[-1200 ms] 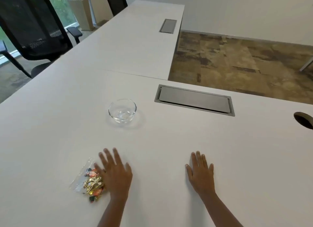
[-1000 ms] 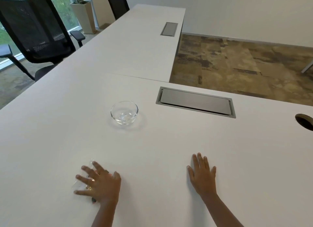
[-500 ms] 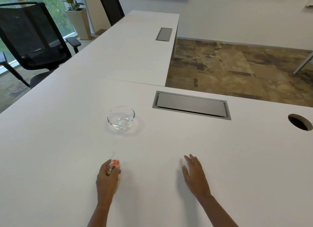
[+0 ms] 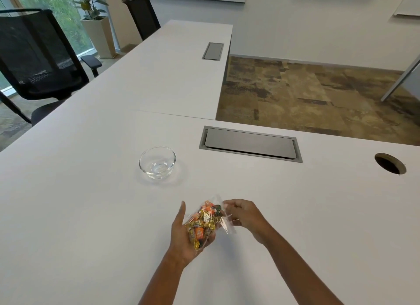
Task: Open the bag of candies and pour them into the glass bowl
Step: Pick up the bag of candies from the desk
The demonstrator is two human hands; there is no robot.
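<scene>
Near the table's [image 4: 91, 213] front edge, the left hand [image 4: 181, 234] cups the candy bag [image 4: 203, 223] while the right hand [image 4: 243, 213] pinches its top, seemingly to open it; the empty glass bowl [image 4: 157, 162] waits nearer the middle.

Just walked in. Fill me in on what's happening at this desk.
A person is working on a clear bag of candies above the white desk. The left hand cradles the bag from below, while the right hand pinches the plastic at its top edge, apparently to open it. The glass bowl sits empty farther back on the desk, so nothing has been poured yet.
</scene>
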